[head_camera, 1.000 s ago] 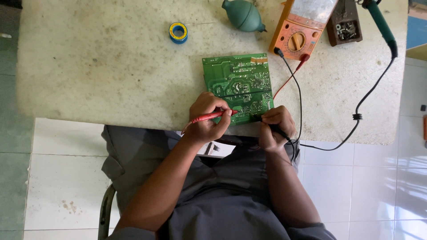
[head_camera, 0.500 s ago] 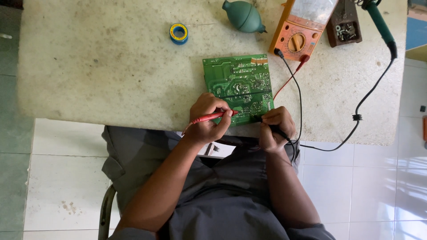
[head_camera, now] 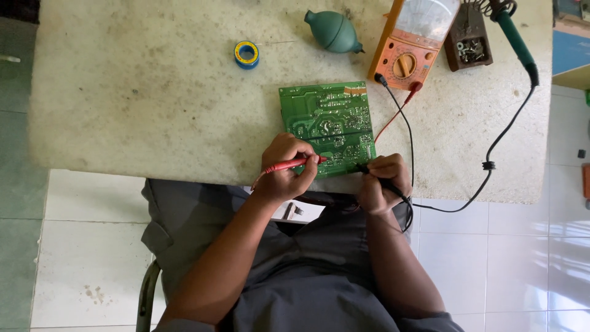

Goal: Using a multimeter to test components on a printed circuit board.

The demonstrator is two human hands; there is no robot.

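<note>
Circuit board, green and lying flat with its solder side up, is sitting near the front edge of the stone table, and everything else is arranging itself around it: the orange meter is standing just beyond the board's far right corner, the dark tray of small parts is lying further right of that, the green rubber blower is lying beyond the board's far edge, the green-handled soldering iron is resting well off to the board's right, and the blue-and-yellow roll of solder is sitting beyond its far left corner. The person is probing the board, I would say, checking points along its near edge. The left hand is closing its fingers around the red probe, whose tip is touching the board near its front edge; the right hand is gripping the black probe at the board's near right corner, though whether that tip is touching I cannot tell. The next move is calling for steady tips and a glance at the meter. Against the picture from a second ago, both hands and both probes are sitting in the same spots on the board; nothing I can see is shifting.
</note>
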